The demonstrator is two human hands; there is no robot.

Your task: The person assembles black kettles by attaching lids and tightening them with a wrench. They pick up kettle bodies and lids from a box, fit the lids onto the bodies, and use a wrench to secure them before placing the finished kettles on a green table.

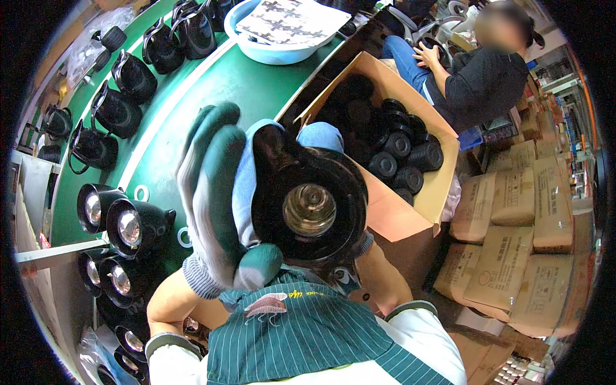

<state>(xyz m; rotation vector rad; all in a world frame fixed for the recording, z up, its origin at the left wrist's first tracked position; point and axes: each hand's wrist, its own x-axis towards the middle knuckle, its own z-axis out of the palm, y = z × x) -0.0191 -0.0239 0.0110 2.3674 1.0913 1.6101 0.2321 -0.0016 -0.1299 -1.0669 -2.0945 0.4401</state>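
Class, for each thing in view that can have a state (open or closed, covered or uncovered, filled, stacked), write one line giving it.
Left gloved hand: fingers extended, thumb apart
Front black jug: uncovered, mouth toward camera
Blue cloth: between left hand and jug
Cardboard box: open, partly filled
Round black lids: heaped loosely
Light-blue basin: holding printed sheets
Lower-left black jugs: uncovered
Brown cartons: closed, stacked

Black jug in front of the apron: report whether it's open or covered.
Open at the end facing the camera: no lid covers the black jug, and its shiny inside shows.
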